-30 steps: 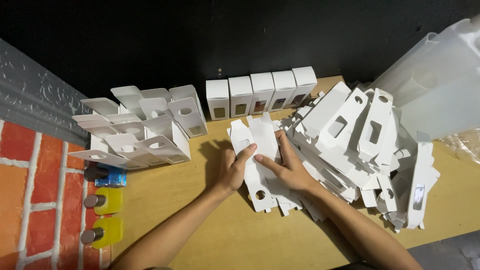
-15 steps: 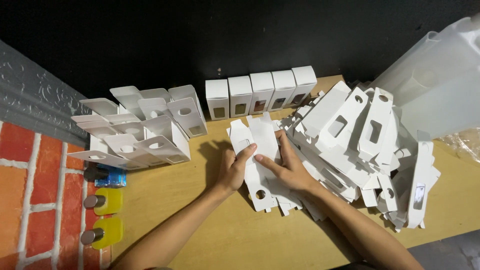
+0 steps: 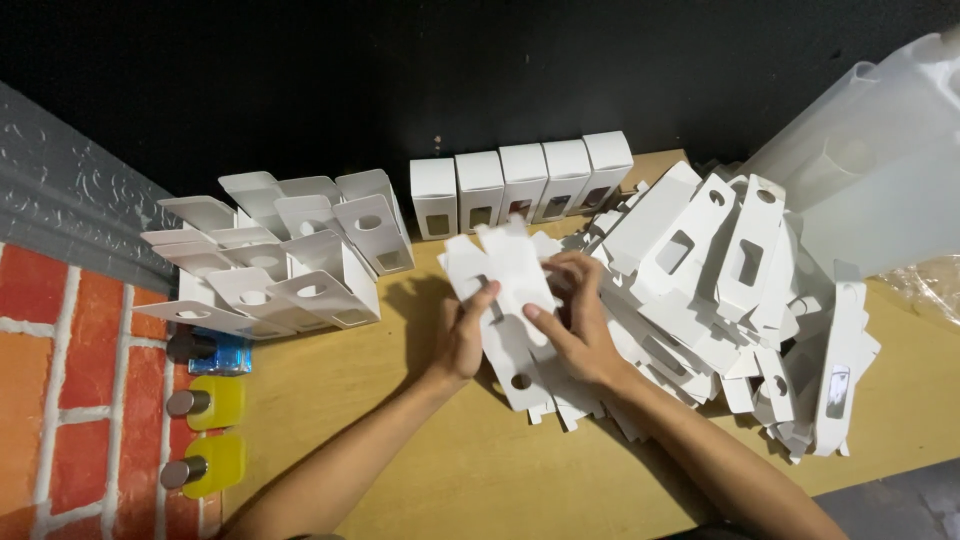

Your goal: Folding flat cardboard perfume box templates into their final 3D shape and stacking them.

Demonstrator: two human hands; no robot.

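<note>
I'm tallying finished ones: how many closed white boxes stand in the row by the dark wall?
5. The closed boxes stand side by side in one row along the table's far edge, against the dark wall, beyond both hands. None seem hidden.

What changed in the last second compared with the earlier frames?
Both hands, left hand and right hand, still grip the flat white carton, but they have lifted and tilted it a little leftward and toward the back wall. The pile of flat cartons, the row of closed boxes, the open boxes and the small bottles stayed put.
</note>
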